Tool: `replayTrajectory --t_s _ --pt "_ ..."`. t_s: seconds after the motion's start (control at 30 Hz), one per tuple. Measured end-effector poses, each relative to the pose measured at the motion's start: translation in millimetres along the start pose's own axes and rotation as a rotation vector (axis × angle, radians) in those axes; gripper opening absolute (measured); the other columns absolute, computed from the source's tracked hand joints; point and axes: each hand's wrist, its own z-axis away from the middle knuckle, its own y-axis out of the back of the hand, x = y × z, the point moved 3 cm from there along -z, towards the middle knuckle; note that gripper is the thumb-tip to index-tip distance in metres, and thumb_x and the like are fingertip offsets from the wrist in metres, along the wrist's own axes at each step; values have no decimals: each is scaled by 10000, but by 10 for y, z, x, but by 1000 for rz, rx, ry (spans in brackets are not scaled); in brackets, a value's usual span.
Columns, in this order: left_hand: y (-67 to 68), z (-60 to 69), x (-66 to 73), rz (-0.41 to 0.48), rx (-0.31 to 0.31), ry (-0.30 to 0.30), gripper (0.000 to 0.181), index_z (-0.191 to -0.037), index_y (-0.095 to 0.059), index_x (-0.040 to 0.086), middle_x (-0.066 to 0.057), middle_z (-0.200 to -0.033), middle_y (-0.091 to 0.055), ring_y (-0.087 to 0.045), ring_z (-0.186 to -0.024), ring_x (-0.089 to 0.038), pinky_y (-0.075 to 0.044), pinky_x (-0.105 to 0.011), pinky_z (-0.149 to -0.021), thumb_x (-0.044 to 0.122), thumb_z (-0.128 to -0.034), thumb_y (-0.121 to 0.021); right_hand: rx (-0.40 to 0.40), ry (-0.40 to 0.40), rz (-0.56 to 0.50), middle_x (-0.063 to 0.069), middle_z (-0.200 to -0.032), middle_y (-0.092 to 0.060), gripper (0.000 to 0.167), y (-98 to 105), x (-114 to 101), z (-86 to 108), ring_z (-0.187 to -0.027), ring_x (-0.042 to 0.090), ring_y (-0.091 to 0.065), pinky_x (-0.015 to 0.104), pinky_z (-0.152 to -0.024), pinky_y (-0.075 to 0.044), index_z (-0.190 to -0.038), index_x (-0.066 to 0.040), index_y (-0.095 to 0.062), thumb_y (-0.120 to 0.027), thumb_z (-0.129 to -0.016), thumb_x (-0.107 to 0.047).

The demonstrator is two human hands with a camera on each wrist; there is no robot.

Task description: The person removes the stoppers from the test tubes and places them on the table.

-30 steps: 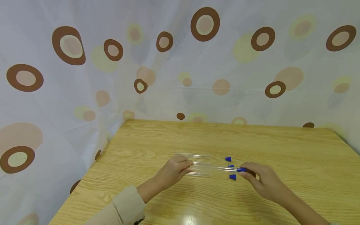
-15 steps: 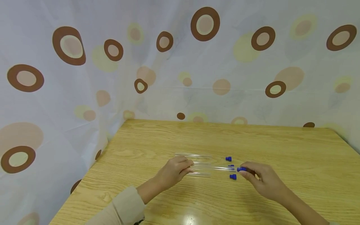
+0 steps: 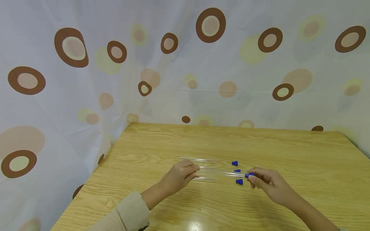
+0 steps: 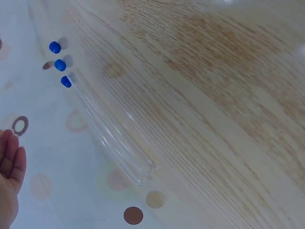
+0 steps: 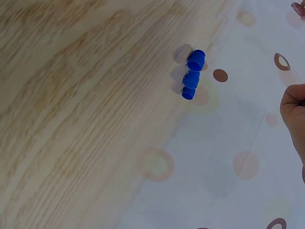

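Note:
In the head view my left hand (image 3: pixel 181 176) grips a clear test tube (image 3: pixel 231 174) that points to the right above the table. My right hand (image 3: pixel 270 186) pinches a small blue cap (image 3: pixel 250 175) at the tube's right end; cap and tube appear to meet there. Clear tubes, one of them a far tube (image 3: pixel 199 159), lie side by side under and around the left hand. Loose blue caps lie to their right, among them a far cap (image 3: pixel 234 163) and a near cap (image 3: pixel 239 182). Each wrist view catches only part of its hand at the edge.
The wooden table (image 3: pixel 162 138) carries everything. A patterned white cloth (image 3: pixel 208 64) hangs behind it and along the left side. In the left wrist view, the lying tubes (image 4: pixel 114 138) stretch away from the blue caps (image 4: pixel 60 65).
Half a second ago a small gap showed between the cap and the tube end; now they appear to meet. The right fingers have shifted their hold slightly. My left hand has hardly moved.

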Motion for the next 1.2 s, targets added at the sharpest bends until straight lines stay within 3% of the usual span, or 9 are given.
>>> replayTrajectory --t_s 0.1,0.2,0.4,0.5,0.67,0.87,1.07,1.2 --pt "2 -6 7 -4 -1 6 124 -897 -677 32 -43 -829 -672 -637 -793 -132 -509 -104 -751 84 -785 -693 -19 3 -36 9 -714 -517 276 3 14 2 -589 160 -413 284 -471 -344 -936 -122 -587 -393 -955 74" --pt "3 -9 5 -2 -4 12 146 -894 -678 39 -35 -823 -671 -634 -778 -123 -510 -105 -742 62 -755 -717 -16 2 -5 5 -702 -503 248 -10 20 3 -516 150 -357 254 -420 -323 -933 -103 -571 -394 -957 69" --pt "17 5 -15 -5 -25 13 157 -889 -682 31 -32 -818 -676 -634 -765 -113 -503 -92 -730 58 -743 -734 47 12 260 -122 -671 -451 121 -35 -26 16 -510 1 -353 165 -414 -328 -953 -84 -585 -522 -919 14" --pt "20 21 -26 -7 -28 12 156 -884 -680 35 -22 -813 -672 -627 -758 -108 -499 -88 -718 61 -741 -737 89 90 395 -159 -710 -473 128 -47 -66 15 -582 -53 -376 133 -453 -343 -983 -66 -596 -596 -875 3" --pt "19 38 -40 6 -30 14 145 -880 -672 45 -18 -800 -662 -611 -738 -98 -490 -89 -691 82 -752 -731 157 224 543 -91 -782 -553 160 -85 -96 0 -653 -86 -405 84 -496 -363 -987 -38 -601 -651 -837 -19" --pt "29 35 -41 25 -29 10 139 -871 -669 38 -34 -785 -663 -610 -709 -86 -477 -67 -659 82 -754 -729 195 309 596 -36 -815 -568 108 -106 -109 -10 -691 -75 -385 43 -531 -319 -976 -42 -605 -607 -888 -105" --pt "47 26 -46 14 -30 18 152 -886 -679 23 -43 -801 -663 -618 -735 -108 -491 -74 -685 63 -748 -732 233 340 637 -42 -831 -572 243 -108 -149 -44 -686 -65 -391 32 -536 -320 -1032 -16 -611 -491 -953 -211" --pt "53 31 -48 11 -31 19 156 -882 -678 25 -33 -799 -657 -607 -723 -100 -480 -63 -669 66 -743 -736 248 363 666 -27 -816 -581 347 -113 -160 -57 -684 -48 -407 38 -528 -319 -970 -20 -614 -413 -966 -304"
